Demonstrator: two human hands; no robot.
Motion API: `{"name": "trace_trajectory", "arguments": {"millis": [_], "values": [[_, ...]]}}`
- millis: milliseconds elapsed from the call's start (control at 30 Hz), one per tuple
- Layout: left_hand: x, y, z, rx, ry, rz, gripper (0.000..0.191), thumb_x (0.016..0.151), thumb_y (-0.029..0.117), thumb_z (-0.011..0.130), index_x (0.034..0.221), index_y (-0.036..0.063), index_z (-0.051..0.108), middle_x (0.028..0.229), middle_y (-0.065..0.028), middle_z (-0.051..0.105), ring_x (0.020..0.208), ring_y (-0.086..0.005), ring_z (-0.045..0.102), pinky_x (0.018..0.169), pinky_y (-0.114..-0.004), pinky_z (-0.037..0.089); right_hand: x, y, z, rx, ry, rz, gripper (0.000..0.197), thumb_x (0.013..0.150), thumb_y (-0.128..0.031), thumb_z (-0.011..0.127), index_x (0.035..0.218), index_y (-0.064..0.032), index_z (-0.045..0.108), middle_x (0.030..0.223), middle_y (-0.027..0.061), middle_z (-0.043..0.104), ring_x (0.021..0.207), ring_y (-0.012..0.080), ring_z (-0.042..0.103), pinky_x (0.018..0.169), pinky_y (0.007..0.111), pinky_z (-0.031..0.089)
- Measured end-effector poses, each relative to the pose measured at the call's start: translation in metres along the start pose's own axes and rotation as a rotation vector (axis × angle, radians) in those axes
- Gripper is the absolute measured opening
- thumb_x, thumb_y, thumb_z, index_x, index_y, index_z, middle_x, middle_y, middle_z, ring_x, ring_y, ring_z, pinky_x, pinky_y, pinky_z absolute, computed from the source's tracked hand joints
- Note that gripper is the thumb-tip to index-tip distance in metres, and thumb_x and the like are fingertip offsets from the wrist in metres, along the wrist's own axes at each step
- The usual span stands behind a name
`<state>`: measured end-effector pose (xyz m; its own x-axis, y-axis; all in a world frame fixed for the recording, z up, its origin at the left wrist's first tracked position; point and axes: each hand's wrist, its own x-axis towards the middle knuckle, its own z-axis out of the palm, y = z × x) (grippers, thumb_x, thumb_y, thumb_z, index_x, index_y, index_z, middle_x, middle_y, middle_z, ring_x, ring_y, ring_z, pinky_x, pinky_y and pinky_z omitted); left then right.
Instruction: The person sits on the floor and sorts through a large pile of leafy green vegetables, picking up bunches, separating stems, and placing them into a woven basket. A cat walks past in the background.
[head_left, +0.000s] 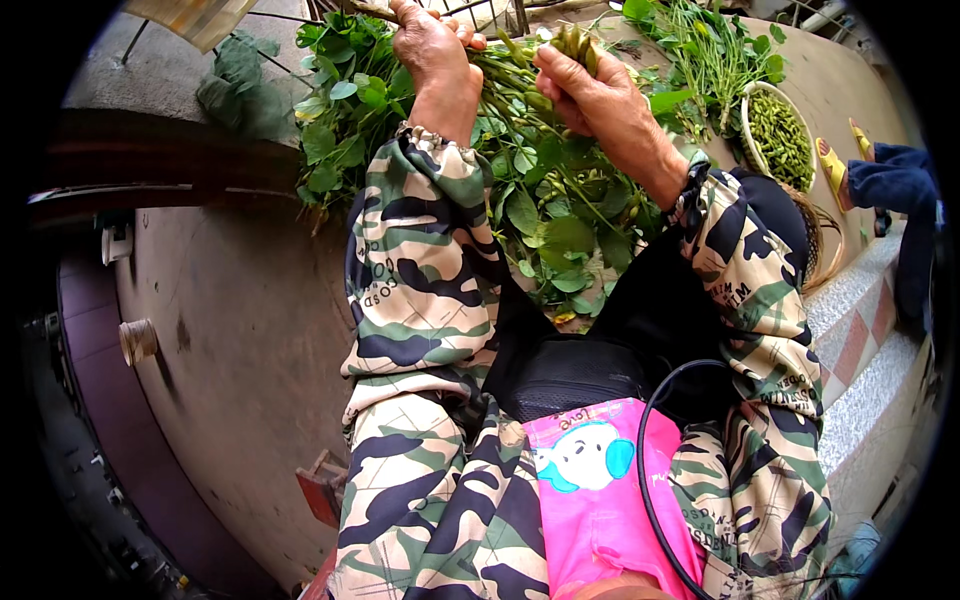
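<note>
Green bean plants, apparently soybean, with leafy stems (566, 232) lie heaped on the ground before me and between my legs. My left hand (437, 56) is closed around the stem end of one plant. From it, pod-bearing stems (510, 82) stretch across towards my right side. Several plump green pods (576, 46) are gripped in my right hand (592, 97), close beside those stems. Whether these pods are still attached cannot be seen. Both forearms are in camouflage sleeves.
At the right stands a round white-rimmed basket (780, 139) full of picked pods. More uprooted plants (712, 67) lie beside it. Another person's feet in yellow sandals (832, 172) are near the basket, by stone steps (855, 345). A spool of twine (139, 342) sits on the left.
</note>
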<state>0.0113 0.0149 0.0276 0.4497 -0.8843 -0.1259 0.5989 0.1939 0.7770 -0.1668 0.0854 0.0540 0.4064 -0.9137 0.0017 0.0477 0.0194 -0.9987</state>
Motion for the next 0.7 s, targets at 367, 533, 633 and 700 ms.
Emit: {"name": "trace_trajectory", "arguments": {"millis": [367, 533, 633, 700], "values": [[0.039, 0.014, -0.033, 0.143, 0.16, 0.117, 0.031, 0.1, 0.031, 0.042, 0.077, 0.0105, 0.044, 0.066, -0.0046, 0.045, 0.056, -0.0187, 0.046, 0.057, -0.04, 0.045, -0.122, -0.049, -0.124, -0.593, 0.606, -0.465, 0.014, 0.095, -0.015, 0.062, 0.1, -0.0024, 0.06, 0.081, 0.0011, 0.059, 0.071, 0.0076, 0.052, 0.063, 0.022, 0.044], [0.012, 0.005, -0.013, 0.199, -0.039, 0.039, 0.042, 0.102, 0.043, 0.033, 0.073, 0.0127, 0.036, 0.056, 0.001, 0.032, 0.047, -0.014, 0.031, 0.045, -0.032, 0.034, -0.177, -0.003, -0.284, -1.253, 1.004, -0.114, 0.029, 0.091, -0.034, 0.063, 0.095, -0.0061, 0.054, 0.068, 0.0095, 0.061, 0.061, 0.0254, 0.058, 0.055, 0.04, 0.044], [0.004, 0.0, -0.01, 0.161, -0.063, -0.018, 0.041, 0.102, 0.043, 0.034, 0.073, 0.0138, 0.038, 0.056, 0.0017, 0.03, 0.049, -0.0143, 0.03, 0.05, -0.033, 0.031, -0.211, 0.049, -0.305, -1.82, 0.63, 0.601, 0.06, 0.082, -0.041, 0.069, 0.129, -0.0119, 0.047, 0.127, 0.0174, 0.055, 0.112, 0.035, 0.057, 0.093, 0.047, 0.045], [-0.008, -0.006, 0.016, 0.149, -0.008, -0.051, 0.042, 0.101, 0.04, 0.036, 0.068, 0.0141, 0.037, 0.056, 0.0009, 0.027, 0.05, -0.0156, 0.025, 0.05, -0.034, 0.029, -0.217, 0.053, -0.328, -1.755, 0.609, 0.472, 0.073, 0.08, -0.042, 0.071, 0.138, -0.0117, 0.04, 0.145, 0.0171, 0.038, 0.127, 0.0359, 0.046, 0.105, 0.052, 0.035]]}}
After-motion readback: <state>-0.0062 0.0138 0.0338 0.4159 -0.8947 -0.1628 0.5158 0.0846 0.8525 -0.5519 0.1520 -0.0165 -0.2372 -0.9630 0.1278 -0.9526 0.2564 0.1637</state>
